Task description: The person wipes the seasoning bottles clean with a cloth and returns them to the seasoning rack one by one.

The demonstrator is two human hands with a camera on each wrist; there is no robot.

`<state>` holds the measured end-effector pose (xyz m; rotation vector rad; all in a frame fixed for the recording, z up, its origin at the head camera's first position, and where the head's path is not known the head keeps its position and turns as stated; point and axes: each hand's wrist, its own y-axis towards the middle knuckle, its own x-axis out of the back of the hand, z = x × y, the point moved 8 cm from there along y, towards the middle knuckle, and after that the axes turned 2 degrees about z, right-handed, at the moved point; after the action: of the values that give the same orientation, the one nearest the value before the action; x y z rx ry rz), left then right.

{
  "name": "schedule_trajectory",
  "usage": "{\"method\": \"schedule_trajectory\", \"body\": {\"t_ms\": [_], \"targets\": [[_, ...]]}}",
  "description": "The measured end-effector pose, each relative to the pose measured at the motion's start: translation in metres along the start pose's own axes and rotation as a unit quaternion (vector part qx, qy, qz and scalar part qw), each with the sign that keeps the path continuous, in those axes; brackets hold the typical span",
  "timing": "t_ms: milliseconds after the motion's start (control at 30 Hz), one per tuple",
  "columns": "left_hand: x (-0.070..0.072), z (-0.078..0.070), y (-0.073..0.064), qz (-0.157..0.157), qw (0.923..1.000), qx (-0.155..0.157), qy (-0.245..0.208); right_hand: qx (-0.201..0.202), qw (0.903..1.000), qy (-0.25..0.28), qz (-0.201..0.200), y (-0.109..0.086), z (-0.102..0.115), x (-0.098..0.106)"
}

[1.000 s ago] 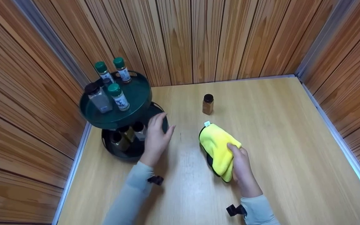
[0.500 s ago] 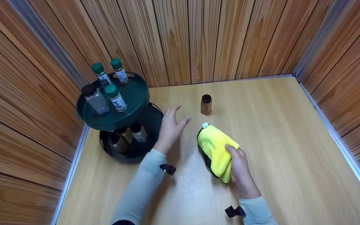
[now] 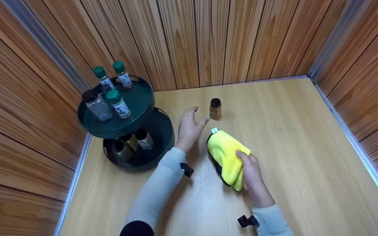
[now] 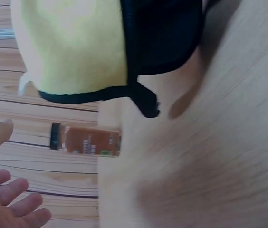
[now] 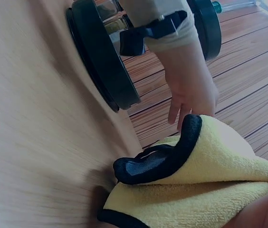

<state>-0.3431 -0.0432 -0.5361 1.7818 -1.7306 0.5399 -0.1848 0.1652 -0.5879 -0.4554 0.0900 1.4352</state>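
Note:
A brown spice jar [image 3: 215, 109] with a black lid stands upright on the table. Just left of it and nearer the front, my left hand [image 3: 189, 128] has its thumb and fingers spread with a gap between them and holds nothing. In the left wrist view the same spice jar [image 4: 90, 140] lies beyond the fingertips, apart from them. My right hand [image 3: 253, 173] grips a folded yellow cloth [image 3: 226, 155] with black edging and a white tag, its thumb on top. The right wrist view shows the cloth [image 5: 210, 166] bunched, hanging above the table.
A dark green two-tier round rack stands at the left. Its upper tray [image 3: 139, 101] carries several jars, among them a green-capped bottle [image 3: 120, 105]. Dark-lidded jars [image 3: 144, 140] stand in the lower tray [image 3: 162, 131]. Wood-panelled walls [image 3: 208, 42] enclose the table.
My left hand has moved right, from beside the lower tray toward the brown spice jar. The right hand and the cloth stay nearly in place.

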Motion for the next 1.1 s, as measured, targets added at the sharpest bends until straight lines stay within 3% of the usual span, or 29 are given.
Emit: {"method": "schedule_trajectory", "body": {"t_ms": [267,567,867,1100], "targets": [[-0.025,-0.001,0.020,-0.003,0.9998,0.019,-0.001,0.005,0.9999,0.000,-0.009,-0.001,0.005,0.005],[-0.055,0.011,0.043,0.019,0.9962,0.084,0.011,-0.010,0.9997,-0.004,-0.020,-0.003,0.002,0.008],[-0.078,0.022,0.055,0.008,0.9965,0.083,0.002,-0.014,0.9999,0.000,-0.007,-0.003,0.002,0.010],[-0.093,0.019,0.065,0.003,0.9958,0.091,-0.007,-0.013,0.9997,-0.003,-0.019,-0.001,0.002,0.015]]}}
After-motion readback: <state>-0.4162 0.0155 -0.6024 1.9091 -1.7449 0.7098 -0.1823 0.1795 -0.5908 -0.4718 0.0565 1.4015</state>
